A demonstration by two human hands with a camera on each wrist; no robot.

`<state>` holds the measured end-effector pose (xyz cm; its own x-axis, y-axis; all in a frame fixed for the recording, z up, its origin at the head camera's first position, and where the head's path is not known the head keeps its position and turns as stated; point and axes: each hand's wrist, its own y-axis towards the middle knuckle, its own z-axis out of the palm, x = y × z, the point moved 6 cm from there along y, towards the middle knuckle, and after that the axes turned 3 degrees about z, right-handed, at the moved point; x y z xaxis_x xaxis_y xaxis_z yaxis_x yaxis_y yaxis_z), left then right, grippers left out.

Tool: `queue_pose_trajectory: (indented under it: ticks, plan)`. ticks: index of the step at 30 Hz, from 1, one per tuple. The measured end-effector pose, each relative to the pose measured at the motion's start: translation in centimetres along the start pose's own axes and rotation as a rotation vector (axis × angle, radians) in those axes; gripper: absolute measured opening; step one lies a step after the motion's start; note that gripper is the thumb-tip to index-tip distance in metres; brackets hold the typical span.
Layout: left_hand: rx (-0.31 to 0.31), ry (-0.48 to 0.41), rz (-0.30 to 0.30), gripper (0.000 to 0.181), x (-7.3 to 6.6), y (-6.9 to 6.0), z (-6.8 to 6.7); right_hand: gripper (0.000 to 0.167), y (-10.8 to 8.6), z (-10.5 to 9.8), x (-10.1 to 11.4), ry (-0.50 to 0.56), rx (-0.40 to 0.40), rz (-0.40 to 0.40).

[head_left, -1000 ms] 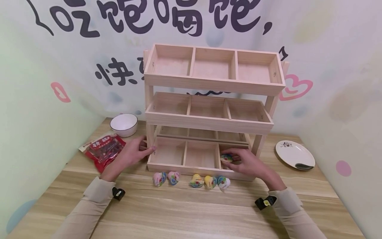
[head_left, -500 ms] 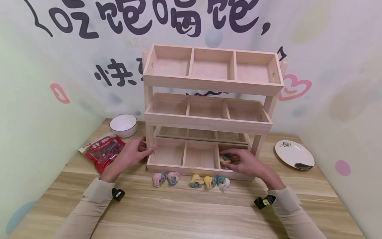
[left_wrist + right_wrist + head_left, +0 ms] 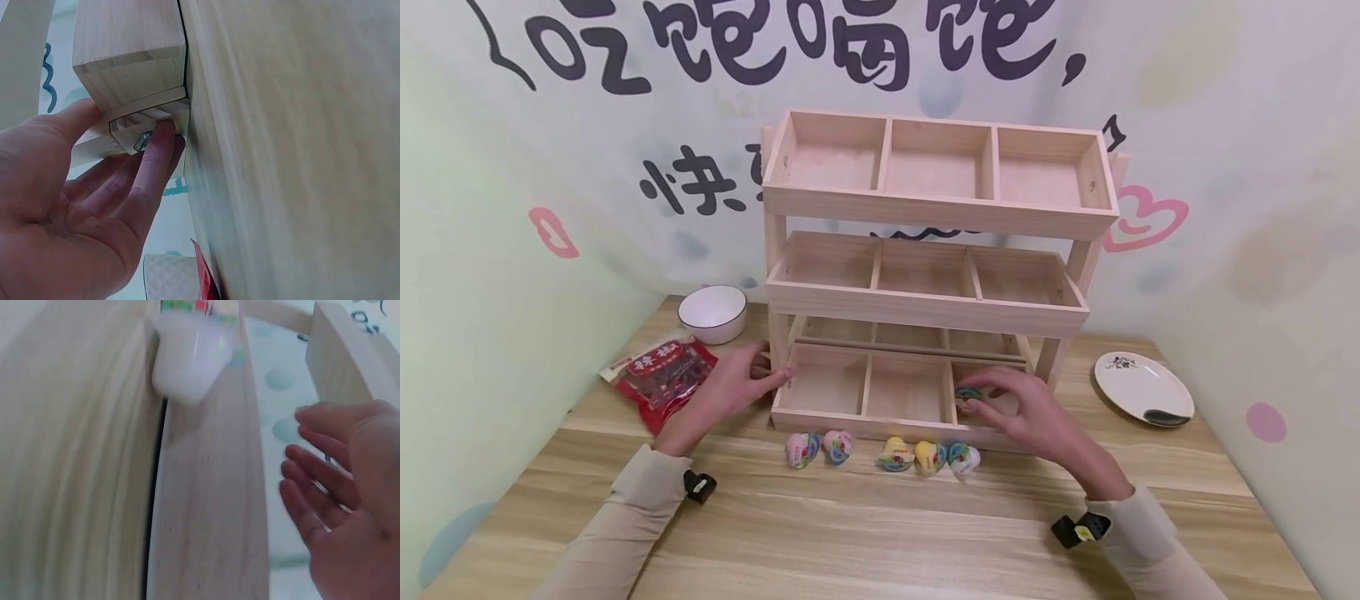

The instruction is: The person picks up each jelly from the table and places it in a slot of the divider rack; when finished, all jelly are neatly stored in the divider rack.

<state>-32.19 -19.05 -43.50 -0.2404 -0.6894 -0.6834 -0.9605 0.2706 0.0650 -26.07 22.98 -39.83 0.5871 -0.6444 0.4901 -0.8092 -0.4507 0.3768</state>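
A three-tier wooden rack (image 3: 928, 323) stands on the table, each tier split into compartments. My left hand (image 3: 735, 385) grips its lower left corner; in the left wrist view the left hand (image 3: 94, 206) has its thumb on the wood and its fingers around the post beside a metal bolt. My right hand (image 3: 1026, 412) is over the bottom tier's right compartment, fingers parted. A small jelly cup (image 3: 968, 395) sits in that compartment, partly behind the fingers. In the right wrist view the right hand (image 3: 350, 481) holds nothing, and a white jelly cup (image 3: 190, 359) is by the rack's front board.
Several jelly cups lie in a row before the rack, among them a pink one (image 3: 802, 450) and a yellow one (image 3: 930, 458). A white bowl (image 3: 712, 315) and a red bag of dried chilies (image 3: 664, 375) are at left. An oval plate (image 3: 1142, 388) is at right.
My right hand has let go of the jelly cup in the right compartment, its fingers spreading and drawing back slightly to the right. The left hand stays on the rack.
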Motion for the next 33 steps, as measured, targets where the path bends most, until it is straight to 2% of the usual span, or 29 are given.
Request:
queue_pose_trajectory:
  ticks: [4, 9, 12, 19, 23, 26, 33]
  plan:
    - [-0.004, -0.002, 0.001, 0.067, -0.2, -0.1, 0.0, 0.019, -0.7, 0.1, 2.0, 0.044, -0.029, -0.091]
    - [-0.002, -0.005, 0.005, 0.065, -0.3, -0.1, 0.1, 0.019, -2.2, 1.3, 3.3, 0.047, 0.026, -0.138]
    - [-0.001, 0.002, 0.000, 0.067, -0.2, -0.1, 0.1, 0.018, -3.1, 2.0, 3.5, 0.012, 0.043, -0.132]
    - [-0.003, 0.005, -0.007, 0.069, 0.0, 0.0, 0.0, 0.019, -4.5, 2.7, 3.9, -0.132, 0.010, -0.141]
    - [-0.001, 0.002, 0.001, 0.069, -0.1, 0.1, 0.0, 0.019, -4.7, 2.9, 3.9, -0.174, 0.031, -0.124]
    - [0.000, 0.005, 0.004, 0.069, -0.1, 0.1, 0.0, 0.019, -4.7, 2.9, 3.9, -0.165, 0.062, -0.101]
    - [-0.001, 0.006, 0.009, 0.068, -0.1, 0.0, 0.0, 0.010, -4.3, 2.5, 3.4, 0.018, 0.128, 0.043]
